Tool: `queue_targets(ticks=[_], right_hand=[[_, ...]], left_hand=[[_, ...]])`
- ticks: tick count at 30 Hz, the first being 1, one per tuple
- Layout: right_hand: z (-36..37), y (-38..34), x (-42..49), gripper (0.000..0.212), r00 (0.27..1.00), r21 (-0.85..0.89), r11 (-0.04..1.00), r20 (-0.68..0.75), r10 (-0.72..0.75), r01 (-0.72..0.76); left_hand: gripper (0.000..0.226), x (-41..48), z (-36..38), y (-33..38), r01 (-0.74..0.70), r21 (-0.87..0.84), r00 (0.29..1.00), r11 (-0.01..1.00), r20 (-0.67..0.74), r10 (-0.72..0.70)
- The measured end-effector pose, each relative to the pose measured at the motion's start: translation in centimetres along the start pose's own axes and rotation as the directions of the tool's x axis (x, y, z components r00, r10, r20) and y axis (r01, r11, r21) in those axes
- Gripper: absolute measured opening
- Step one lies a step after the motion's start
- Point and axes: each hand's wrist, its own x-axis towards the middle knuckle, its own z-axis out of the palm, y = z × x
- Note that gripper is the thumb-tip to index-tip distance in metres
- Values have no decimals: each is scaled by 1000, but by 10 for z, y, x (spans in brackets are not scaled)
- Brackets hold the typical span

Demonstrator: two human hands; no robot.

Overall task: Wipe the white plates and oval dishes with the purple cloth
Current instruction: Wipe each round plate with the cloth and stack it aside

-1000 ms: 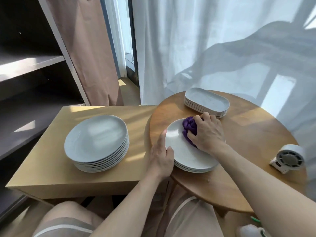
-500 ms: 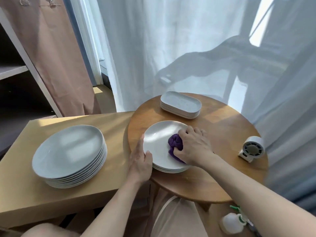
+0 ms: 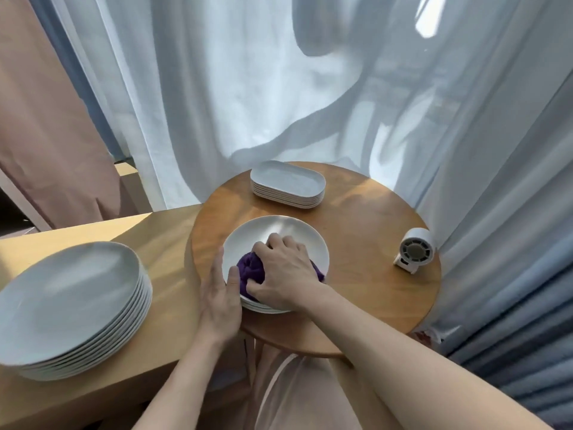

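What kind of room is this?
Probably a corner of a home by a window, though I can't be sure: sheer white curtains hang with light coming through, a small round wooden table stands before them, and stacked white plates wait nearby.

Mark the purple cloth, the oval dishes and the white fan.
purple cloth (image 3: 249, 272): head view, bunched left part
oval dishes (image 3: 286, 179): head view, top dish's floor
white fan (image 3: 415, 251): head view, round grille
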Motion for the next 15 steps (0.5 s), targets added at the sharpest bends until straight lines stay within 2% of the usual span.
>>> queue_targets(ticks=[3, 6, 15], right_hand=[[7, -6, 13, 46, 1000, 39, 999, -16, -19, 19], [11, -8, 26, 47, 999, 47, 998, -29, -39, 41], [11, 2, 62, 58, 993, -50, 998, -109, -43, 38]], left_hand=[[67, 1, 0, 0, 17, -13, 1000, 1000, -19, -17], [64, 0, -2, 2, -41, -11, 998, 999, -38, 40], [60, -3, -3, 2, -18, 31, 999, 999, -40, 20]])
